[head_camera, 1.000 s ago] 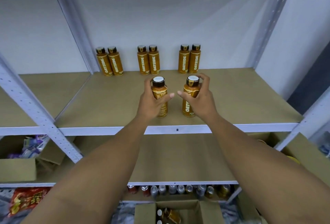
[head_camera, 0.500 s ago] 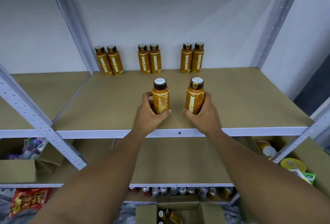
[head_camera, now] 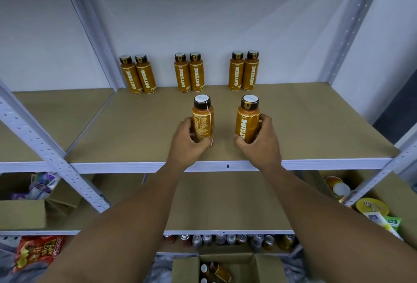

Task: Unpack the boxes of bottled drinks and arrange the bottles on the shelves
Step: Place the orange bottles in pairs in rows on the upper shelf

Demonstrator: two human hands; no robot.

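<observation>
Two orange Oatside bottles stand upright on the top brown shelf (head_camera: 316, 124), near its front edge. My left hand (head_camera: 186, 141) grips the lower part of the left bottle (head_camera: 202, 120), whose label back faces me. My right hand (head_camera: 261, 140) grips the right bottle (head_camera: 247, 117), logo toward me. Three pairs of matching bottles stand along the back wall: a left pair (head_camera: 138, 75), a middle pair (head_camera: 189, 72) and a right pair (head_camera: 243, 71). An open cardboard box (head_camera: 225, 267) with more bottles sits on the floor below.
White metal uprights (head_camera: 45, 147) frame the shelving. The lower shelf carries a cardboard box (head_camera: 22, 212) with packets at left and tubs and cups (head_camera: 370, 208) at right. Several cans (head_camera: 225, 238) line the bottom shelf. A red snack bag (head_camera: 38, 253) lies bottom left.
Both hands slid from the bottle necks down to the lower bodies. The two bottles stand on the shelf slightly farther apart.
</observation>
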